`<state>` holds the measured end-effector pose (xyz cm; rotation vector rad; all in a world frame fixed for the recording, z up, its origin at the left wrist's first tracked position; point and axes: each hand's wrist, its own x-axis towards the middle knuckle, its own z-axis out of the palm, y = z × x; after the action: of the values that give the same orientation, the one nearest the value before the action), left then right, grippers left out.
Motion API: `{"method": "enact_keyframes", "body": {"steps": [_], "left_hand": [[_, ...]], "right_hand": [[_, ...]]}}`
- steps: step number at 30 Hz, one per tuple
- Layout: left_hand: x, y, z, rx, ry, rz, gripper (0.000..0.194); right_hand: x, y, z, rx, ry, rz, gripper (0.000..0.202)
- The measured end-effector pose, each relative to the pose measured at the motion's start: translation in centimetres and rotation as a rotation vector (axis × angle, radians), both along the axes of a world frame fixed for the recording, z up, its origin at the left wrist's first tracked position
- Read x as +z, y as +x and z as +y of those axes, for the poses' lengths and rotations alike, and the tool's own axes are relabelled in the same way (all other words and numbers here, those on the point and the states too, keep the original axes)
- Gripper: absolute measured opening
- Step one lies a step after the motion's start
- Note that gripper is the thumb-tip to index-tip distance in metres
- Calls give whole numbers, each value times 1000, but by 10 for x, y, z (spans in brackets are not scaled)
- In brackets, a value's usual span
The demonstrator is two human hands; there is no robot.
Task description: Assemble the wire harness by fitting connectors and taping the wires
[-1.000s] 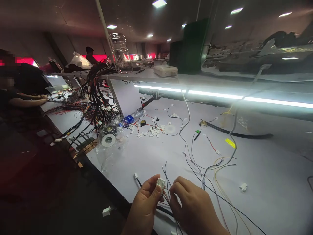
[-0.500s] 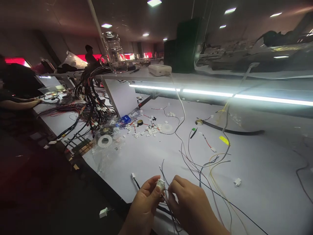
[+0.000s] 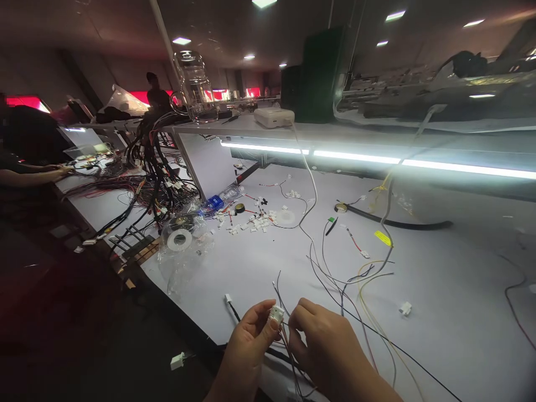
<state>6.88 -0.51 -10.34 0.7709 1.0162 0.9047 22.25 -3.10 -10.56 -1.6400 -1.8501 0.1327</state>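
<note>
Between the thumb and fingers of my left hand (image 3: 249,349) is a white plastic connector (image 3: 276,314), tilted upward. Several thin wires (image 3: 288,357) hang below it, between my two hands. My right hand (image 3: 324,340) is just right of the connector, its fingers pinched on a thin wire whose tip is mostly hidden. A black cable with a small white plug (image 3: 228,298) lies left of my left hand. Another white plug (image 3: 177,361) hangs past the table's front edge.
Loose wires (image 3: 364,301) spread to the right, near a white connector (image 3: 405,309). Farther back lie a heap of small white connectors (image 3: 259,223), a tape roll (image 3: 180,240) in a plastic bag and a black tube (image 3: 402,224). A co-worker's arms (image 3: 33,176) reach over wire bundles at left.
My right hand has drawn back slightly from the connector. The connector in my left hand has turned or shifted a little. Little else differs beyond a slight camera shift.
</note>
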Motion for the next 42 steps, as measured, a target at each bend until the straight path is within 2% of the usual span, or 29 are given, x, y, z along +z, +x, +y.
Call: {"method": "enact_keyframes", "body": {"steps": [4, 6, 12, 15, 18, 22, 29, 34, 42], "left_hand": [[6, 3, -3, 44, 130, 170, 44], [7, 4, -3, 43, 165, 185, 41], [0, 3, 1, -89, -49, -72, 41], [1, 4, 0, -46, -134, -189, 42], [6, 5, 0, 1, -246, -298, 44], [9, 4, 1, 35, -295, -330, 44], [9, 4, 0, 20, -250, -294, 41], [7, 7, -4, 12, -159, -197, 42], [0, 9, -7, 36, -111, 22, 47]], "right_hand": [[3, 3, -1, 7, 5, -24, 13], [3, 3, -2, 5, 33, -18, 14], [-8, -5, -2, 15, 146, 40, 24], [-9, -7, -3, 29, 162, 103, 26], [-6, -4, -5, 89, 129, 261, 18], [-5, 1, -8, 127, 72, 449, 10], [-9, 4, -10, 132, 68, 469, 5], [-8, -1, -9, 148, 36, 499, 11], [-19, -11, -5, 76, 168, 295, 19]]}}
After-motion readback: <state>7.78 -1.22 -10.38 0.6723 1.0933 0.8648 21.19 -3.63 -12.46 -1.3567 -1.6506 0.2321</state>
